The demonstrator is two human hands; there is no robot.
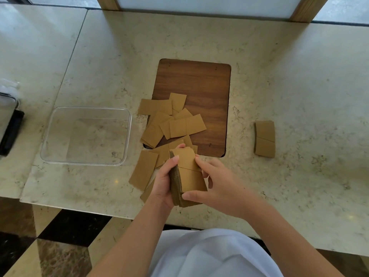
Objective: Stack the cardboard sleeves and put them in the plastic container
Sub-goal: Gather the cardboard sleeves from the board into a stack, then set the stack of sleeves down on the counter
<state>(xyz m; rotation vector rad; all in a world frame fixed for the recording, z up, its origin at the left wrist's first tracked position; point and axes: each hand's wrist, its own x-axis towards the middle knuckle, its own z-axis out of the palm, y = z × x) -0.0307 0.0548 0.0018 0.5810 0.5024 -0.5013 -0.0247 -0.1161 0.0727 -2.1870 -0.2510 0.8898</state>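
At far left, cut off by the frame edge: one dark object (10, 128), too little of it visible to name. Next along the pale marble counter (279, 86): one clear plastic container (127, 136), square with rounded corners, holding nothing, standing just left of the loose pile. Right of it, one dark wooden board (207, 84) set flush into the counter, with a scatter of flat cardboard sleeves (177, 124) spilling over its lower left corner and onto the marble; roughly ten loose pieces, overlapping, so exact count uncertain. Among them one long sleeve (143, 169) lying on the marble at the pile's lower left, near the counter's front edge. Just in front of the pile, held above the counter: one gathered stack of sleeves (188, 176), tilted, corrugated edges showing on its left side. Left hand (163, 184) wrapped around that stack from the left, thumb on the top face, fingers curled past the far end. Right hand (217, 182) on the stack's right side, thumb against the near edge, index finger pressing the top face, other fingers curled along the right edge. Both hands close together on the same stack. Well apart to the right, alone on the marble: one small neat stack of sleeves (264, 138).
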